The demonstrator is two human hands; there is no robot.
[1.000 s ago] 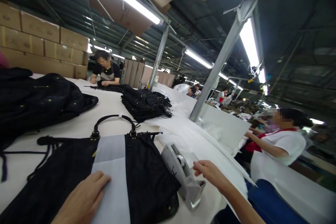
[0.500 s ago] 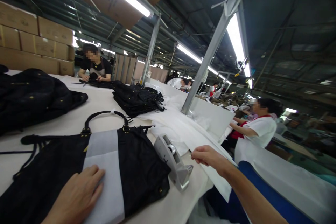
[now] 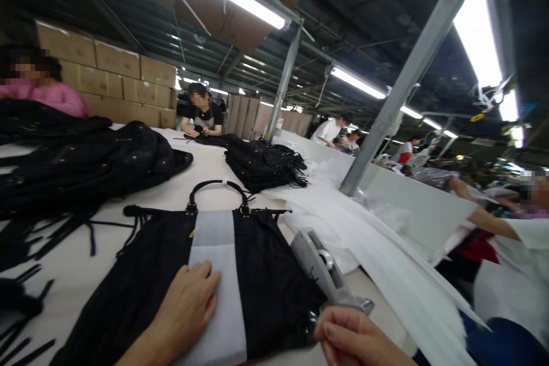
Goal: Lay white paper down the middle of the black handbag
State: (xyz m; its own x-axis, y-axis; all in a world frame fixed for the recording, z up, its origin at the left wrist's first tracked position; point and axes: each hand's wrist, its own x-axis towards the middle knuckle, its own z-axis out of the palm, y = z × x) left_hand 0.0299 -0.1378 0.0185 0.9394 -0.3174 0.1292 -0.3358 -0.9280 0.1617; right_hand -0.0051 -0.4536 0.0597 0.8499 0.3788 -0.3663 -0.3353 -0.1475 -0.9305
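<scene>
I see my left hand lying flat, fingers released, pinning the white sheet to the black bag on the bench; my right hand sits curled beside the tape dispenser, its grasp I cannot tell.

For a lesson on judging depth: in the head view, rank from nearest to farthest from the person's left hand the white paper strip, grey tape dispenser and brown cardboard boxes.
From the left hand:
1. White paper strip, under the fingers.
2. Grey tape dispenser, to its right.
3. Brown cardboard boxes, stacked far behind the table.
</scene>
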